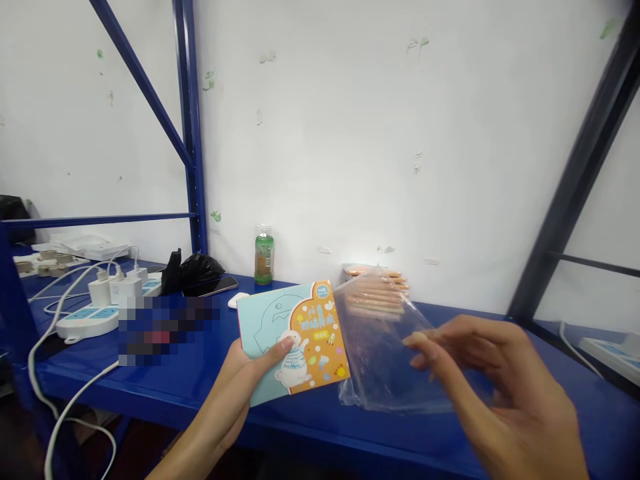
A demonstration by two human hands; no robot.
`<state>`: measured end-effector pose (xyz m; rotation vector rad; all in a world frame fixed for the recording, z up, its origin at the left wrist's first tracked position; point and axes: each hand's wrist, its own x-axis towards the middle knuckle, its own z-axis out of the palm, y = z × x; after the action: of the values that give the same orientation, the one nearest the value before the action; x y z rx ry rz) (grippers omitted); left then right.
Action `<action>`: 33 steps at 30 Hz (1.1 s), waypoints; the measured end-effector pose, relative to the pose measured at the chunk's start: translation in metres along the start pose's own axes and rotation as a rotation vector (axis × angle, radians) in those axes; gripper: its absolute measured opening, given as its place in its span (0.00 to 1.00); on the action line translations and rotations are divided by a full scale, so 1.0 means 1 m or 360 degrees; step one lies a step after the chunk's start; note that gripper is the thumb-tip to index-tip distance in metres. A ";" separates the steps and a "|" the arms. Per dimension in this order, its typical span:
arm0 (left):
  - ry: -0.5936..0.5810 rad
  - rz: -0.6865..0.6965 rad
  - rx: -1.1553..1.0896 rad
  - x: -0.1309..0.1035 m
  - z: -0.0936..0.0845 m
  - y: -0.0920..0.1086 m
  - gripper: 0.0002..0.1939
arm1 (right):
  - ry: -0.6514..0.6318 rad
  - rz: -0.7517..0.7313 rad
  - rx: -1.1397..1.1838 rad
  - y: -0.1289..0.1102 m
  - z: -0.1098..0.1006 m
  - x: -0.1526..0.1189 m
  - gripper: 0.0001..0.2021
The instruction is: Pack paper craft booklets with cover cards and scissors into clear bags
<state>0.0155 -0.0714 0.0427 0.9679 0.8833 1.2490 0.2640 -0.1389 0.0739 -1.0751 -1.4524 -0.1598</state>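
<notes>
My left hand (265,363) grips a small colouring booklet (313,347), thumb across its front. The cover is light blue and orange, with a white bear and a dinosaur outline, and its lettering appears upside down or mirrored. Right beside the booklet hangs a clear plastic bag (385,373), its left edge meeting the booklet's right side; whether they overlap is hard to see. Thumb and fingers of my right hand (490,380) are pinched together at the bag's right side. Behind the bag lies a stack of thin orange-pink pieces (377,297), partly seen through the plastic.
A green-labelled bottle (264,257) stands by the wall. Further left are a phone (213,287), a black plastic bag (197,269) and a power strip (87,323) with white chargers and trailing cables. Blue metal posts (193,133) frame the blue table (200,377). Another power strip (613,353) sits far right.
</notes>
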 end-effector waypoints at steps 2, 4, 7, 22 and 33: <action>0.0015 -0.0009 -0.0023 0.001 -0.001 0.000 0.35 | 0.0071 0.0145 0.0153 -0.003 0.000 0.001 0.13; 0.0024 -0.0027 -0.0022 0.001 0.000 0.001 0.35 | 0.0042 0.0272 0.0308 -0.005 0.002 0.002 0.15; 0.0045 -0.0064 -0.0026 0.000 0.000 0.003 0.35 | -0.0135 0.0387 0.0442 -0.005 0.001 0.004 0.21; -0.0046 -0.0080 -0.0064 -0.002 -0.003 0.009 0.35 | -0.0542 0.0621 0.0459 0.016 0.011 0.015 0.20; -0.0144 -0.0083 -0.0009 -0.004 -0.006 0.016 0.36 | -0.0555 0.0572 0.0553 0.016 0.007 0.016 0.18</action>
<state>0.0044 -0.0734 0.0555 0.9832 0.8288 1.1545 0.2726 -0.1173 0.0782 -1.0866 -1.4935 0.5415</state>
